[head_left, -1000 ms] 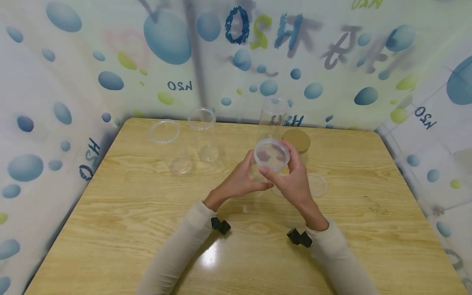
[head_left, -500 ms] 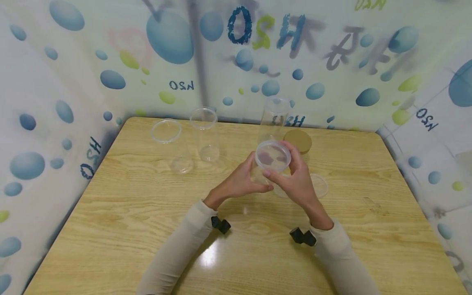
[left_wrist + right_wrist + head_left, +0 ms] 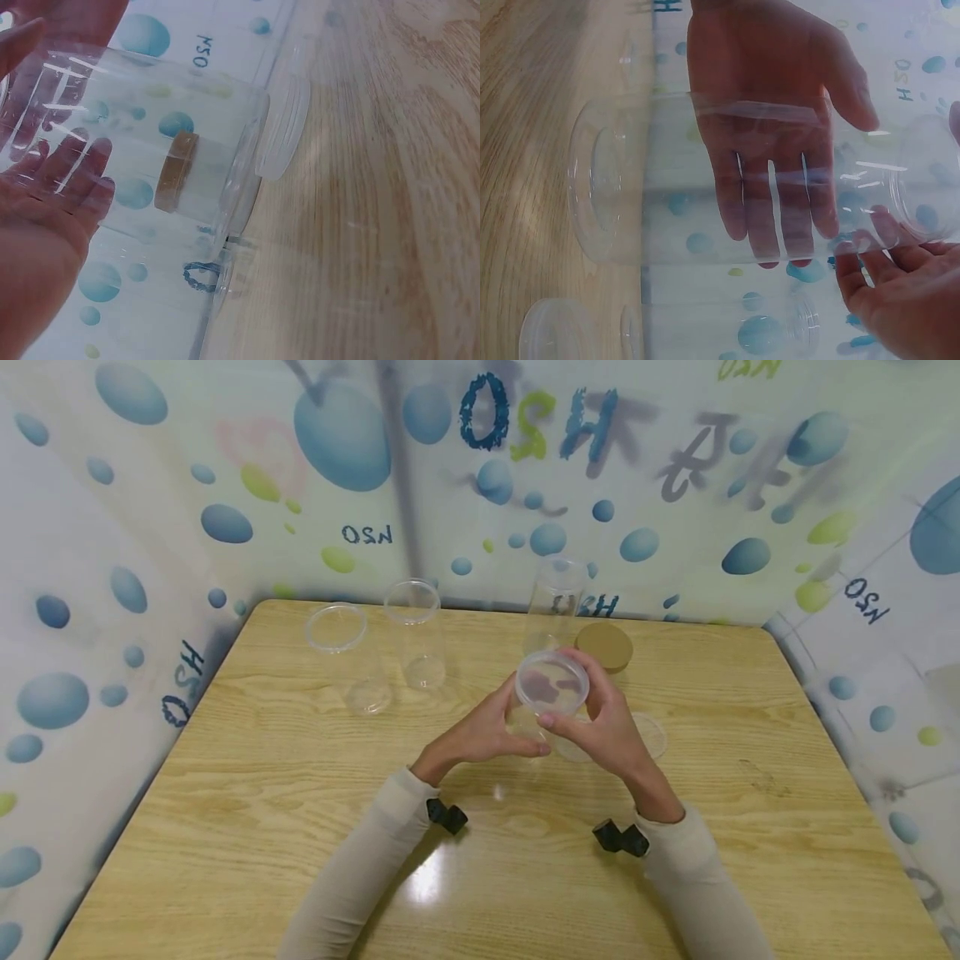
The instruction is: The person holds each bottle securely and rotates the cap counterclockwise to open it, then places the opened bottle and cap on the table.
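In the head view, a clear plastic jar [image 3: 525,720] stands between both hands, a translucent round lid [image 3: 552,683] on its top. My left hand [image 3: 483,727] holds the jar's body, its fingers [image 3: 761,202] behind the clear wall and its thumb on the near side. Up at the lid, my right hand [image 3: 606,731] grips the rim, thumb in front and fingers around the far side. The left wrist view shows the jar's bottom end near the wood surface. Through its wall a brown round lid [image 3: 176,172] is visible.
Two uncapped clear jars, a left one [image 3: 367,697] and its neighbour [image 3: 425,672], stand at the back left of the wooden table [image 3: 247,793]. Another clear jar [image 3: 551,602] stands behind my hands, beside the brown lid. A loose translucent lid [image 3: 649,737] lies right of my right hand.
The lid and jar top have come slightly lower in the head view. My right thumb has shifted a little along the rim, and the right wrist has moved slightly right. My left hand keeps its hold.
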A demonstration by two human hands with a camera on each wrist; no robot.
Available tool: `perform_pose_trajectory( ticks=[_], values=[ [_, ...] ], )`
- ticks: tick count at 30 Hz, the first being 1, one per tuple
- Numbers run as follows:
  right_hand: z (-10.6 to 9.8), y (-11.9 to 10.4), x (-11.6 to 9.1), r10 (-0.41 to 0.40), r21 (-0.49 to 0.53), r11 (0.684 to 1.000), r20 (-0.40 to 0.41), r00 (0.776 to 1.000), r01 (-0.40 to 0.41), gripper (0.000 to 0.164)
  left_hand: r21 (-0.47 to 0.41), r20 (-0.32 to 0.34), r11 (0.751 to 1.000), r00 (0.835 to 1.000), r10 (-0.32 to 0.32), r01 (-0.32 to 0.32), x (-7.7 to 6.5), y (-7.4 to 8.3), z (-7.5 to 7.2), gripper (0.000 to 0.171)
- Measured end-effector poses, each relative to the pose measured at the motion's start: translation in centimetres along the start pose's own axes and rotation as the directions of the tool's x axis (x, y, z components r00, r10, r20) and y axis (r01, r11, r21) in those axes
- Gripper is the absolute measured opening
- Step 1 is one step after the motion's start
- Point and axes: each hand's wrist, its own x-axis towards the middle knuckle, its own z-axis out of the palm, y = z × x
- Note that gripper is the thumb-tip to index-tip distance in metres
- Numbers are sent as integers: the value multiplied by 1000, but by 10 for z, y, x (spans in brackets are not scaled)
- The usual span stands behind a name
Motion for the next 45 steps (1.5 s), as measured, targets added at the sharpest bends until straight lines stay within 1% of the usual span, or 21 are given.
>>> perform_pose_trajectory(
  ticks=[6,14,21,27,29,32,35,38,41,43,45],
  values=[
    [-3,-1,0,-26,10,1000,48,998,26,74,-20,25,1000,999,20,-19,0,1,-2,101],
    [-7,-4,-1,-19,-13,1000,99,995,20,75,-26,56,999,998,25,-24,-3,1,-3,99],
    [-8,-3,-1,-48,36,998,134,990,44,75,-30,69,999,997,25,-23,-4,1,-4,100],
    [-8,1,-1,-74,81,995,155,985,62,77,-19,48,999,998,33,-32,-4,0,-4,102],
    [-8,2,-1,-91,103,992,163,982,75,77,-6,27,1000,999,23,-23,-4,-1,-3,103],
    [-8,5,0,-121,128,987,169,978,100,81,48,-25,999,1000,-3,5,-4,-1,0,98],
    [-6,7,1,-130,129,985,147,981,112,87,107,-89,994,996,-23,32,-3,-1,3,90],
    [-2,7,1,-102,89,992,76,992,95,90,134,-154,990,988,-25,46,-2,-2,7,86],
    [4,6,0,-47,49,998,-16,999,47,90,174,-225,983,974,-22,62,0,-5,12,86],
    [10,5,-1,-18,23,1000,-81,997,20,89,209,-267,975,964,-15,73,1,-7,16,87],
    [16,6,-2,-11,1,1000,-149,989,11,90,236,-297,968,955,-5,79,2,-8,20,87]
  ],
)
